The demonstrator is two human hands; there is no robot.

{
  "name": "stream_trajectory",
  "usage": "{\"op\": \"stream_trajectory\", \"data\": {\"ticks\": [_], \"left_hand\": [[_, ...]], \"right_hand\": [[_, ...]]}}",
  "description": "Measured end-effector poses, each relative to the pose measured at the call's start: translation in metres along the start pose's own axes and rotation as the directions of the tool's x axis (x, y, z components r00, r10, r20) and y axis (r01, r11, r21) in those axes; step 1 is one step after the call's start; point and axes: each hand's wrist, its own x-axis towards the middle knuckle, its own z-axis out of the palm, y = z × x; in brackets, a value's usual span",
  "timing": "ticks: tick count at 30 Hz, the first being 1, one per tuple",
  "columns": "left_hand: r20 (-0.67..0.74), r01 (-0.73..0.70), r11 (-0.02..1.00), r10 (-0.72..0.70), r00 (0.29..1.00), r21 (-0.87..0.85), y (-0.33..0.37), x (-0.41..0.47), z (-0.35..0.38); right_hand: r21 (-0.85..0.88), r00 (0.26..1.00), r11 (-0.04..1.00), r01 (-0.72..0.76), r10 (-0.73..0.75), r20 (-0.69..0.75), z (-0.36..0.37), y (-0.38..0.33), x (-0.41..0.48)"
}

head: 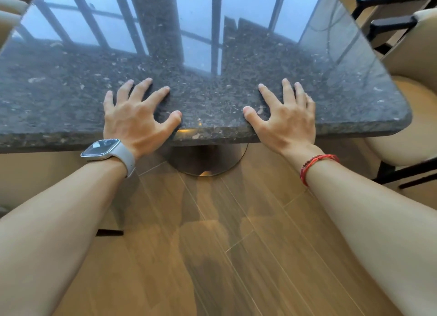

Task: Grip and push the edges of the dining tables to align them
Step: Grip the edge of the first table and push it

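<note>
A: Where were the hands?

B: Both lay flat on the stone table (212,98), splayed, palms down at its near edge. Left hand (134,117) and right hand (286,119) sat either side of the pedestal base (205,159), which stood just below and between them. Nothing was clenched: fingers (287,88) stayed on top, none wrapped under the edge, thumbs on the lip.

A: Risks?

B: Polished top, and with only friction the palms could have slipped forward during the push. With a single pedestal, uneven force from either hand would likely have swung the top instead of sliding it straight. The chair (402,117) sat just outboard of the right hand, near that corner, so a swing could have clipped it.

A: Second table?

B: Couldn't tell, none clearly in view.
</note>
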Motion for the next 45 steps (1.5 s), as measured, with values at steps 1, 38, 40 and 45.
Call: {"op": "stream_trajectory", "data": {"ticks": [1, 38, 40, 45], "left_hand": [[-0.009, -0.001, 1.000, 0.001, 1.000, 0.000, 0.000, 0.000, 0.001], [-0.307, -0.060, 0.992, 0.090, 0.947, 0.107, 0.002, -0.012, 0.023], [-0.308, -0.058, 0.993, 0.087, 0.947, 0.102, 0.003, -0.012, 0.023], [-0.311, -0.054, 0.995, 0.078, 0.947, 0.085, 0.004, -0.014, 0.023]], "right_hand": [[-0.003, 1.000, 1.000, 0.000, 0.000, -0.004, 0.000, 0.000, 0.000], [0.079, 0.955, 0.993, 0.092, -0.066, -0.289, 0.013, 0.004, -0.005], [0.072, 0.956, 0.993, 0.095, -0.071, -0.284, 0.013, 0.003, -0.005], [0.077, 0.957, 0.992, 0.098, -0.073, -0.281, 0.012, 0.003, -0.007]]}}
